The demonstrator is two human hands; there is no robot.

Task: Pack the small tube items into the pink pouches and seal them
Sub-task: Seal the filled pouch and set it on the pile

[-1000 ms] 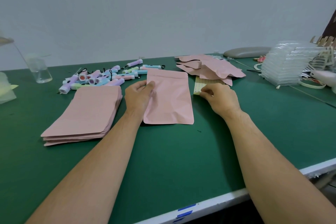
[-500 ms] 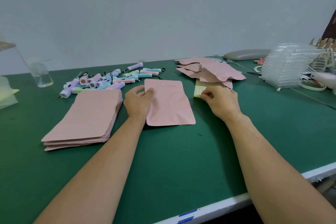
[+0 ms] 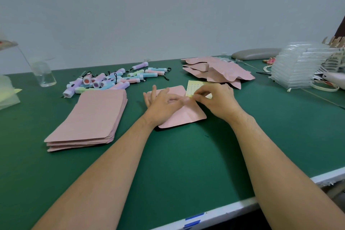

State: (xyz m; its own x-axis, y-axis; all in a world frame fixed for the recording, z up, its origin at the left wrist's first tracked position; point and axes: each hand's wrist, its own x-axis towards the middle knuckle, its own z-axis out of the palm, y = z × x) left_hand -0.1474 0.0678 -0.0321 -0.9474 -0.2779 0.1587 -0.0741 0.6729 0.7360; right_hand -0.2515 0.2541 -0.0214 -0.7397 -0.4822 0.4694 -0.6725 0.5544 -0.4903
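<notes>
A single flat pink pouch (image 3: 186, 117) lies on the green table (image 3: 186, 164), slightly turned. My left hand (image 3: 162, 104) rests flat on top of it with the fingers spread, index tip reaching toward my right hand. My right hand (image 3: 218, 101) pinches the near edge of a yellow dotted sticker sheet (image 3: 196, 87) that lies just past the pouch's right corner. Small pastel tubes (image 3: 112, 80) with black loops sit in a loose pile at the back left. A stack of empty pink pouches (image 3: 89, 119) lies left of my left arm.
A heap of bulging pink pouches (image 3: 224, 73) lies behind the sticker sheet. Stacked clear plastic trays (image 3: 298, 67) and clutter stand at the right. A grey pad (image 3: 255, 54) is by the wall, a glass jar (image 3: 43, 74) at the far left. The table's white front edge (image 3: 233, 209) runs below my arms.
My left hand moved from the pouch's left edge onto its top and spread its fingers. The pouch shifted right and turned. My right fingers closed on the sticker sheet's near edge.
</notes>
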